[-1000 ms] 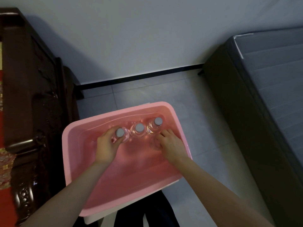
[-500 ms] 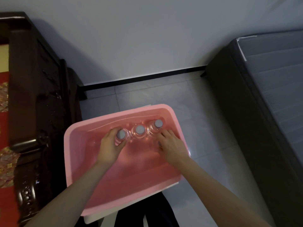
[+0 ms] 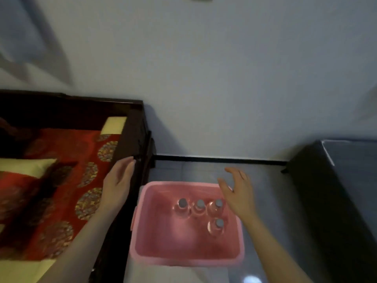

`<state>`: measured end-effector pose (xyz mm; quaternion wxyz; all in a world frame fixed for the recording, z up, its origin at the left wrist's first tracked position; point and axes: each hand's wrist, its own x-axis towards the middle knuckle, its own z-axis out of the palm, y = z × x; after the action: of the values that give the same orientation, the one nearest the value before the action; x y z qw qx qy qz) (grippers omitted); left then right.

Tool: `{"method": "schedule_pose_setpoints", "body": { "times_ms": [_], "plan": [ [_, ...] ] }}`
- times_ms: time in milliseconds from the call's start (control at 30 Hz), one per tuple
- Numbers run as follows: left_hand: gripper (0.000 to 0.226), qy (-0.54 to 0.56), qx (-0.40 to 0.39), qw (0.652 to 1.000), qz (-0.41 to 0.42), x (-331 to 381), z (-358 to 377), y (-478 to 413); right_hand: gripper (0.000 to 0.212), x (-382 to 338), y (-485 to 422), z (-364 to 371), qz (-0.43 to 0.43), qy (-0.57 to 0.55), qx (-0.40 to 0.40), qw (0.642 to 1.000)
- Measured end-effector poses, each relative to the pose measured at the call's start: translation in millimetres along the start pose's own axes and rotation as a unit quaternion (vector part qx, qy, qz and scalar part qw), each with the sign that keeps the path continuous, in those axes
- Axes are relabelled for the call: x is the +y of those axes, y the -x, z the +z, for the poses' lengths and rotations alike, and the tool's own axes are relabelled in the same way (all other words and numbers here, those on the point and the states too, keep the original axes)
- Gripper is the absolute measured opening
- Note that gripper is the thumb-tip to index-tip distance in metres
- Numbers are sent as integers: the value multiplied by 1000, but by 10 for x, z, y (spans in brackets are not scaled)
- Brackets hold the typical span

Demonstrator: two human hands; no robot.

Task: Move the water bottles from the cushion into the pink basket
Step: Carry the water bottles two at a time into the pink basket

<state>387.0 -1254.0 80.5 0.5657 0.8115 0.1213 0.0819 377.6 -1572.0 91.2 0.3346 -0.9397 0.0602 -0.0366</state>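
Observation:
The pink basket [image 3: 146, 237] sits low in the middle of the view. Several clear water bottles with grey caps stand upright inside it: a row of three [image 3: 199, 207] and one more [image 3: 217, 227] in front of the row's right end. My left hand [image 3: 118, 184] is open and empty, held over the dark wooden frame to the basket's left. My right hand [image 3: 237, 190] hovers open above the basket's far right corner, holding nothing. The red patterned cushion [image 3: 67, 180] lies at left; no bottle shows on it.
A dark carved wooden seat frame [image 3: 134, 144] borders the cushion. A dark grey mattress or bed [image 3: 336, 201] stands at right. Grey tiled floor [image 3: 269, 201] and a white wall with a black skirting lie behind the basket. White fabric shows under the basket's near edge.
Both hands have let go of the bottles and lifted out of the basket. The left hand moved left over the wooden frame. The view swung left and up, showing the cushion.

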Motion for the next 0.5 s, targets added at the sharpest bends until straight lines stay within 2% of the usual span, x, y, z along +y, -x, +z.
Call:
{"method": "schedule_pose_setpoints", "body": {
  "times_ms": [100,233,300,400,500],
  "plan": [
    [26,-5,89,996,30,468,-586,176,37,-460,-127,-219,-76,-14,6,997],
    [30,-9,234,972,31,802,-1402,1025,40,-1198,-122,-409,-211,-18,-27,977],
    [29,-24,307,951,25,863,-1886,1529,43,-1662,59,-311,-277,-34,-63,958],
    [27,-42,388,921,11,831,-2453,2290,46,-2125,545,-46,-323,-62,-102,939],
    [28,-76,468,880,-23,735,-2986,3210,50,-2534,1256,246,-388,-78,-168,903]
  ]
}}
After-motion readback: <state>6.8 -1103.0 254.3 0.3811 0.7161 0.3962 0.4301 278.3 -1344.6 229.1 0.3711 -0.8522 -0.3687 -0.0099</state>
